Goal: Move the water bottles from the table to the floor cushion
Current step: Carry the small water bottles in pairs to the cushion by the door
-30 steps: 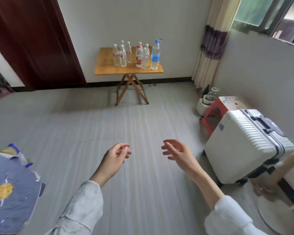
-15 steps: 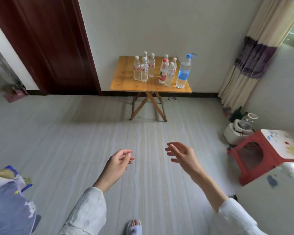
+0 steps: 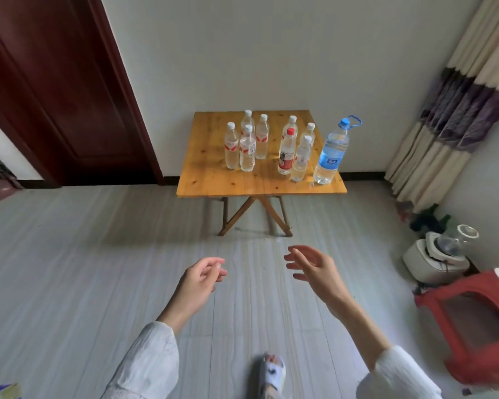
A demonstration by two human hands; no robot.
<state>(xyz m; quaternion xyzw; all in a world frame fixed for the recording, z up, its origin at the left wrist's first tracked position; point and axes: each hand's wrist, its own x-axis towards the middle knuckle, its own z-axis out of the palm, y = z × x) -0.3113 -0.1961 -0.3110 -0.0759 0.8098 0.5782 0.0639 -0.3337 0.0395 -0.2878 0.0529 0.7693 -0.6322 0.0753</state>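
Both hands are empty: left hand [image 3: 200,279] loosely curled, right hand [image 3: 314,269] spread. Nine water bottles [image 3: 285,152] stand upright on the table [image 3: 213,180], beyond both hands.

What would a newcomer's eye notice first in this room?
First, the cluster of water bottles standing on the small wooden table against the far wall, with a big blue-capped bottle at its right end. Next, the left hand and right hand, both empty, held out above the floor.

Bottle labels [image 3: 286,156] on the table [image 3: 211,180] — blurred, no readable text
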